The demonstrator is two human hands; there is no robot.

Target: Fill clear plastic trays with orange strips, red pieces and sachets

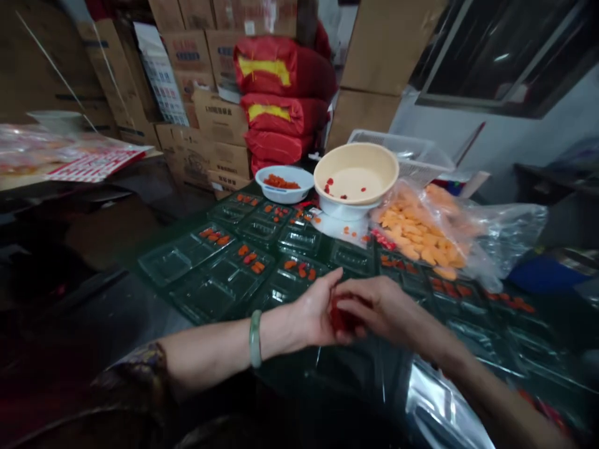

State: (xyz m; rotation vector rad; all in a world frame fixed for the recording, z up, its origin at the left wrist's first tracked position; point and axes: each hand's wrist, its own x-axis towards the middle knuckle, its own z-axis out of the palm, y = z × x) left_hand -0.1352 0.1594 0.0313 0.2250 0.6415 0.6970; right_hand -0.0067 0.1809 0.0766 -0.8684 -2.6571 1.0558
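My left hand [314, 315], with a green bangle at the wrist, is cupped palm up around small dark red pieces [340, 317]. Over that palm, my right hand [386, 305] has its fingers curled down into the same red pieces; its fingertips are partly hidden. Both hands are above clear plastic trays on a dark green table. The tray [294, 274] just beyond my left hand carries orange and red pieces in its far compartment. Similar pieces lie in the tray [224, 277] to its left and the tray [461, 299] on the right.
A cream basin [356, 168] with a few red bits stands at the back, beside a pale blue bowl [285, 194] of orange pieces. An open plastic bag [421, 231] of orange slices lies at right. Red sacks [285, 68] and cardboard boxes [222, 118] are stacked behind.
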